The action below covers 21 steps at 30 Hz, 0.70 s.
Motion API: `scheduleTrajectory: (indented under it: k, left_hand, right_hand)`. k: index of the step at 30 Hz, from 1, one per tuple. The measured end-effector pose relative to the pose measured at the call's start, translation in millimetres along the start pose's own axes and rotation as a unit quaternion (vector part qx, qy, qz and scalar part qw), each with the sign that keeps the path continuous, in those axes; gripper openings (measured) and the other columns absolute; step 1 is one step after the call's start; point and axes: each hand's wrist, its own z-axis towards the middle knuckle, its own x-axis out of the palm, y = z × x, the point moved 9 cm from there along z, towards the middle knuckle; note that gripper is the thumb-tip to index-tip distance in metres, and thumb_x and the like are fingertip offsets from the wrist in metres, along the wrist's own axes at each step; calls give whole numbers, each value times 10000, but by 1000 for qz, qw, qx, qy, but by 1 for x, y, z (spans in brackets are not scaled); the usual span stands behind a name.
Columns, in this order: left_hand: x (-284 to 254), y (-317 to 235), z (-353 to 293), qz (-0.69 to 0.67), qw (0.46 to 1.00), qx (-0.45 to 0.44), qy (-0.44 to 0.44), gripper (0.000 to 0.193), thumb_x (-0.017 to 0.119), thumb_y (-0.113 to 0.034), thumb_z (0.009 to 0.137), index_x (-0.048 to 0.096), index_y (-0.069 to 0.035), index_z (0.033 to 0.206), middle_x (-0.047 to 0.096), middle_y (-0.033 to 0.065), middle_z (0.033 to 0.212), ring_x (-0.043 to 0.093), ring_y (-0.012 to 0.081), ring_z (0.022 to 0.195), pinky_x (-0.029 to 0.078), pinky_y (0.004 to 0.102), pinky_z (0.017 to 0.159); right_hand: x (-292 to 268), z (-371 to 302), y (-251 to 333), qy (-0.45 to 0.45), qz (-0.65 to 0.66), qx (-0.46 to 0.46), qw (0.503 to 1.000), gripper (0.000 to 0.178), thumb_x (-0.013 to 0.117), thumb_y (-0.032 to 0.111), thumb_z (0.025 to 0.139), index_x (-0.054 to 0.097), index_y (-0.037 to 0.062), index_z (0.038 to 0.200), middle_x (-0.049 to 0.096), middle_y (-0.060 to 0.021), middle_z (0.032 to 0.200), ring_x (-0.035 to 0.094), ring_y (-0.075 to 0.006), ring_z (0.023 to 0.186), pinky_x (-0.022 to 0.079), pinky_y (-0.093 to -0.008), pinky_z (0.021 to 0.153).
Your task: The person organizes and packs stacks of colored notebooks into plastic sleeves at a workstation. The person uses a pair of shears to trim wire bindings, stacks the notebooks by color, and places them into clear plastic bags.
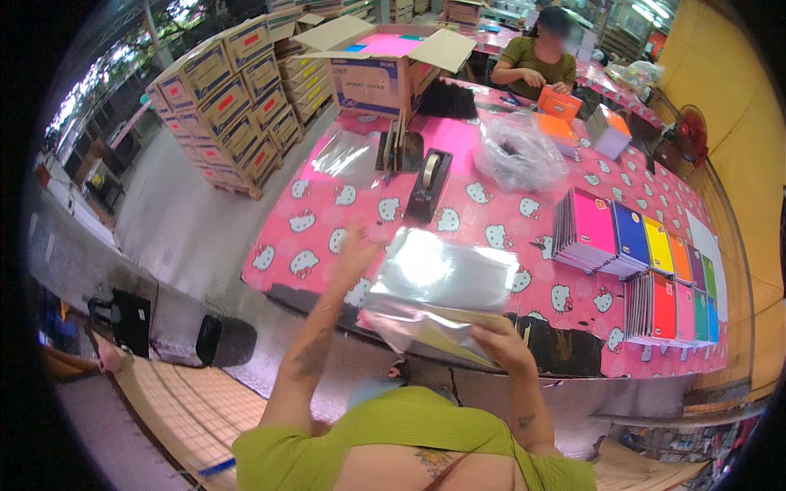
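At the table's near edge my right hand [503, 340] is closed on the lower right corner of a shiny clear plastic bag [446, 274]. Something flat, with a yellowish and a pinkish edge, shows through its lower part; glare hides the rest. My left hand [360, 250] is beside the bag's upper left side, over the tablecloth. It is smeared by motion, so its fingers cannot be made out. Just beyond the bag stands a black tape dispenser [427, 188] with a roll of tape. Farther left, flat clear plastic sleeves [345, 155] lie on a bright pink sheet.
Stacks of coloured spiral notebooks [585, 225] stand at the right. A crumpled clear plastic bag [520, 151] lies mid-table. An open carton [372, 82] is at the back, stacked cartons [225, 106] at the left. Across the table a person [540, 61] handles an orange notebook [559, 105].
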Motion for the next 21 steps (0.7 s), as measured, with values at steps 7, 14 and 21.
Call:
scheduleTrajectory:
  k: [7,14,21]
  left_hand:
    - [116,-2,101,119,990,8,-74,889,825,-436,661,399,75,1251,532,320,1185,531,452,1117,429,471,946]
    - [50,-10,22,77,994,3,-74,666,814,-402,668,509,-10,1113,664,224,950,651,383,887,492,464,765]
    - [58,-91,-21,134,974,163,-88,660,786,-280,747,482,19,1250,486,245,1311,484,336,1217,374,395,1008]
  right_hand:
    - [-43,-86,-8,-369,243,-176,880,280,637,79,865,570,-3,1124,616,-43,1008,600,-132,898,481,-264,823]
    - [-60,-104,-32,-448,360,-219,788,293,569,102,938,505,11,1210,595,-67,1091,614,-162,952,509,-328,884]
    - [-50,-86,-14,-270,476,-251,798,684,380,582,961,302,105,1445,452,-147,1386,471,-316,1238,370,-482,1042]
